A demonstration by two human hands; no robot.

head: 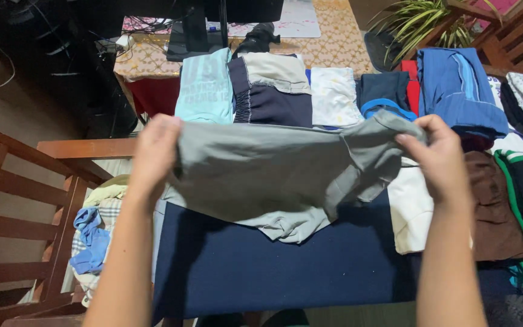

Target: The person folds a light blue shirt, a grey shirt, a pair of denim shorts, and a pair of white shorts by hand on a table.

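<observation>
- Head view is showing our two arms reaching out over the dark navy cloth (286, 266) that is covering the near work surface; we are judging that a dropped garment would be landing there and not on the floor.
- At near left, a heap of loose clothes (95, 236) is lying beside the wooden chair (7, 200); it looks close enough to the edge that a stray elbow could be tipping it over.
- We are holding the grey garment (273, 172) up above the navy cloth, its lower part sagging and touching it.
- Our left hand (152, 154) is pinching its left top edge, fingers pressed together on the fabric.
- Our right hand (437, 154) is pinching the right top corner the same way; the cloth is bunching there, so a fold could be coming out crooked.
- Farther off, folded clothes (267, 88) are lying in a row, with a blue folded pile (458, 91) at far right; the hanging hem could be dragging over them and disturbing them.
- A potted plant (419, 24) is standing at the far right.
</observation>
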